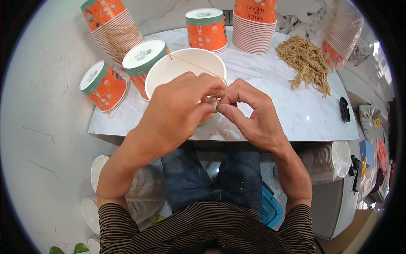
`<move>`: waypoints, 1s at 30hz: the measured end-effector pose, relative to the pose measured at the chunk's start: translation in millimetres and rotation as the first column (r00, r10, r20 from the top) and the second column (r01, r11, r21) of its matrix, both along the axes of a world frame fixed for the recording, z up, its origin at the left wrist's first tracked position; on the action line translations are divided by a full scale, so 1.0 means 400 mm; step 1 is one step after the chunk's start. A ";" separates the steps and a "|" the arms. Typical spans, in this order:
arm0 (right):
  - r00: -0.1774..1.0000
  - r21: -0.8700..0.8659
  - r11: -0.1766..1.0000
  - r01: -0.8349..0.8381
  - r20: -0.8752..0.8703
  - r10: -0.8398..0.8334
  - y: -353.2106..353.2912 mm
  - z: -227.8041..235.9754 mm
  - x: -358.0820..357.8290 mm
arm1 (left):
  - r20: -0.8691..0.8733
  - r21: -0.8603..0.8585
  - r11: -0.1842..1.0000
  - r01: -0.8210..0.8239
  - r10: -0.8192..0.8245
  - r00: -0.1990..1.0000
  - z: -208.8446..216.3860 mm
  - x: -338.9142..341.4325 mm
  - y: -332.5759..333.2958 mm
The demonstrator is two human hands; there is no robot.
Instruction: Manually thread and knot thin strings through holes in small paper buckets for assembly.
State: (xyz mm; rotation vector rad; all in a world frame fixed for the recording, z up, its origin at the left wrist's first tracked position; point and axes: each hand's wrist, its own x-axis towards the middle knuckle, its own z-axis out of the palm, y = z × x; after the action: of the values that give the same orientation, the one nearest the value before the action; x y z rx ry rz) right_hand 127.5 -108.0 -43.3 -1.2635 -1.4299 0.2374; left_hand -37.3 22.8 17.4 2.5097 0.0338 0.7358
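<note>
A large paper bucket (169,73) with a white inside is tipped with its mouth toward me, just beyond my hands. A thin tan cord (195,65) runs from a small hole near its upper left rim across the opening to the right rim, where my fingers meet. My left hand (179,106) is closed, thumb and fingers pinching the cord at that rim. Close against it, my right hand (251,111) pinches the cord too, thumb against forefinger. The cord's end and any knot are hidden by the fingertips.
Upside-down orange and green paper buckets (206,31) stand on the marble table (304,120), with nested stacks (253,36) behind. A heap of tan cords (304,61) and a small black object (344,109) lie at right. Wrapped white bucket stacks (327,161) sit below the tabletop.
</note>
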 end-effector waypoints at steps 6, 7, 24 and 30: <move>0.978 -0.050 0.992 -0.115 -0.179 0.104 -0.007 0.013 -0.011 | 0.152 0.310 0.951 -0.019 -0.030 0.988 -0.018 0.006 0.000; 0.978 -0.049 0.992 -0.115 -0.180 0.105 -0.008 0.011 -0.011 | 0.159 0.313 0.949 -0.025 -0.026 0.987 -0.019 0.003 0.004; 0.978 -0.026 0.998 -0.059 -0.200 0.053 0.016 0.007 -0.008 | 0.019 -0.107 0.991 0.085 -0.083 0.996 -0.004 -0.035 0.041; 0.948 -0.083 0.993 -0.081 -0.314 0.051 0.009 0.013 -0.025 | 0.009 -0.175 0.982 0.076 -0.076 0.997 -0.013 -0.032 0.038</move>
State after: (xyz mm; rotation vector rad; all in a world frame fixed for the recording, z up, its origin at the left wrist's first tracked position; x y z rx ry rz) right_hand 117.5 -104.4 -38.1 -1.1942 -1.2000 0.5327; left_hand -50.0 38.0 12.2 2.3292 0.0019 0.6741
